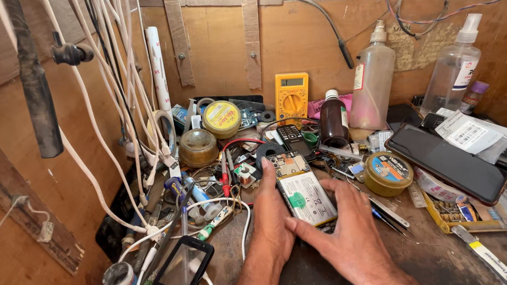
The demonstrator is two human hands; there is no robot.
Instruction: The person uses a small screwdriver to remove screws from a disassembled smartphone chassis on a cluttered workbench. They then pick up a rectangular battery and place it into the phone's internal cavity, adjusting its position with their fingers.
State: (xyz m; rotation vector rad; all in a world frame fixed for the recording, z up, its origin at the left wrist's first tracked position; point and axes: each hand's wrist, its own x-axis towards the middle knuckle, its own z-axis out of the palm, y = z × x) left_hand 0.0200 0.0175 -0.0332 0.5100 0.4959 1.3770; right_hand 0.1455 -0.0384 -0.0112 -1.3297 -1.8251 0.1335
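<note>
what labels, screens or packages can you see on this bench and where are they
Opened phone: centre, held by left hand and right hand; white battery label, green sticker.
Keypad phone: lower left, black, dark screen.
Multimeter: back centre, yellow, small grey display.
Black smartphone: right, blank screen.
White barcode sticker: on that smartphone's upper end.
Round tin: right of hands, blue-orange lid label.
Brown bottle: back centre, white cap.

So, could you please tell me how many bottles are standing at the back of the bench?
3: a dark brown bottle, a tall translucent bottle, a clear spray bottle. Clutter may hide more.
</note>
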